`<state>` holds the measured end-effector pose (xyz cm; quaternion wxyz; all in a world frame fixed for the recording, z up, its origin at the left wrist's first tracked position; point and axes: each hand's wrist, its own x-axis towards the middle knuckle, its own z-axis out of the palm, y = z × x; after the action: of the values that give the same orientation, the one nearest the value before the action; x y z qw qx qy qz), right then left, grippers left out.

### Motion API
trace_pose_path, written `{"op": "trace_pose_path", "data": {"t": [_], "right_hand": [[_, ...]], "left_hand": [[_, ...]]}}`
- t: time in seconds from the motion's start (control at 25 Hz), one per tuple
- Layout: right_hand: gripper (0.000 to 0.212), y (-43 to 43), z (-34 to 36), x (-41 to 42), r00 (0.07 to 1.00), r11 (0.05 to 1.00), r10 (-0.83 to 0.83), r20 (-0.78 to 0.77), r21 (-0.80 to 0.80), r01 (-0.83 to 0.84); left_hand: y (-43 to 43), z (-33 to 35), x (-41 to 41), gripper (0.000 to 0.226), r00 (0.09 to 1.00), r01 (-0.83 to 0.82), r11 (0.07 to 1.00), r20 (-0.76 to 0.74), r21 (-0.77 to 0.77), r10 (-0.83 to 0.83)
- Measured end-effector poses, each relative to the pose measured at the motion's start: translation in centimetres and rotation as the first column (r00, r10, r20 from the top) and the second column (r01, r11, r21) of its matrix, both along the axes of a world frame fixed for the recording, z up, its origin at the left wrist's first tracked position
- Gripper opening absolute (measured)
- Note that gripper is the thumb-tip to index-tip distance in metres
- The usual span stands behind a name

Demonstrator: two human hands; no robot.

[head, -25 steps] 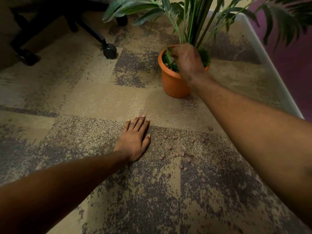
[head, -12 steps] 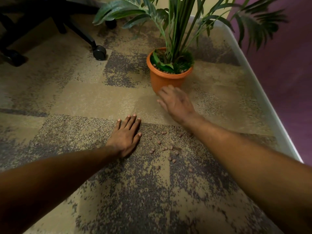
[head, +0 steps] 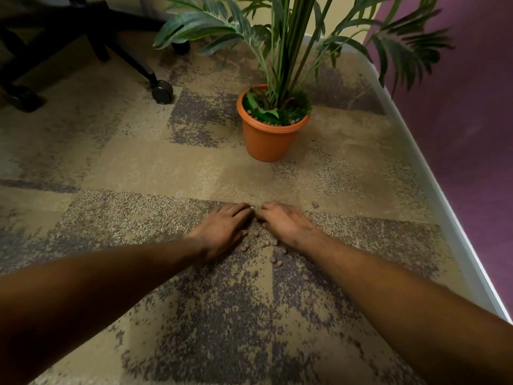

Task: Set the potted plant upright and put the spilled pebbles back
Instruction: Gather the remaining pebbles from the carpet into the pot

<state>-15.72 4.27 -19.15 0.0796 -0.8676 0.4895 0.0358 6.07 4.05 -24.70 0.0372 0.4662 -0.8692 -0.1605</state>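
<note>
The orange pot [head: 268, 140] stands upright on the carpet, its tall green plant [head: 288, 45] rising from it and pebbles showing along the rim. Several small brown pebbles [head: 266, 243] lie scattered on the carpet nearer to me. My left hand [head: 223, 229] and my right hand [head: 286, 223] rest palm down on the carpet side by side, fingertips almost touching, cupped around the pebble cluster. One stray pebble [head: 315, 204] lies just right of my right hand. Whether either hand holds pebbles underneath is hidden.
A black office chair base with a caster wheel [head: 162, 91] stands at the back left. A white baseboard [head: 433, 190] and a purple wall [head: 472, 120] run along the right side. Patterned carpet [head: 138, 168] covers the floor.
My right hand left the pot and came down to the carpet beside my left hand. My left hand slid right toward the pebbles, so both hands now meet over them.
</note>
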Motion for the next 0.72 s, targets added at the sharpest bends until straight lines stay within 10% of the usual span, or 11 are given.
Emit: {"op": "trace_pose_path", "data": {"t": [0.72], "right_hand": [[0.024, 0.1, -0.5, 1.6, 0.984, 0.961, -0.082, 0.159, 0.275, 0.036]], "left_hand": [[-3.8, 8.6, -1.9, 0.019, 0.956, -0.191, 0.967, -0.194, 0.168, 0.222]]}}
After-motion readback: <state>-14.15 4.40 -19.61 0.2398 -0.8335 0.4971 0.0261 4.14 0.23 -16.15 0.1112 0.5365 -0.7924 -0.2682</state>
